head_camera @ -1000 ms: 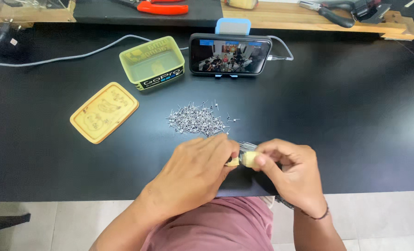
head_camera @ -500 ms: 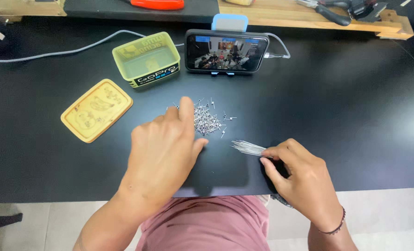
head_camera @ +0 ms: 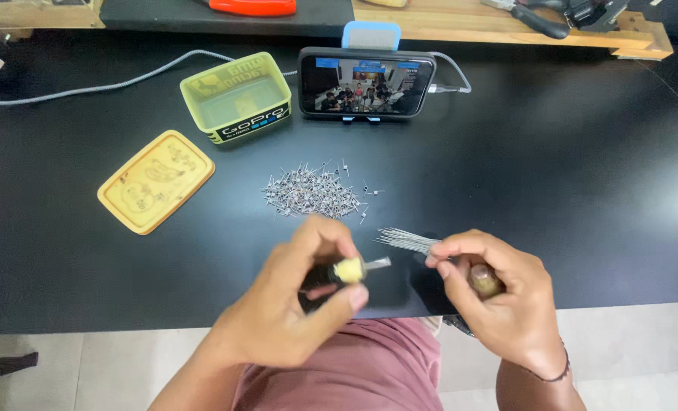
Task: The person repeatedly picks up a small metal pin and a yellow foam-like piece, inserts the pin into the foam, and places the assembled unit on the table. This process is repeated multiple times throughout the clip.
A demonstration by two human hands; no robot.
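My left hand [head_camera: 301, 297] grips a small dark-handled tool with a pale yellow collar and a short metal tip [head_camera: 352, 269] that points right. My right hand [head_camera: 491, 293] holds a bundle of thin metal wires [head_camera: 406, 240] that fan out to the left, and a brownish object shows between its fingers. The tool tip and the wire bundle lie a short way apart. Just beyond both hands, a pile of small metal pins [head_camera: 312, 190] lies on the black table [head_camera: 552, 175].
An open yellow-green box [head_camera: 236, 97] and its yellow lid [head_camera: 156, 180] lie at the back left. A phone on a blue stand [head_camera: 366, 83] plays video, with a grey cable [head_camera: 88, 85] nearby. Tools lie on a wooden shelf [head_camera: 506, 21] behind.
My left hand came back from the pin pile toward me and now holds the yellow-collared tool. My right hand stays by the table's near edge with the wire bundle.
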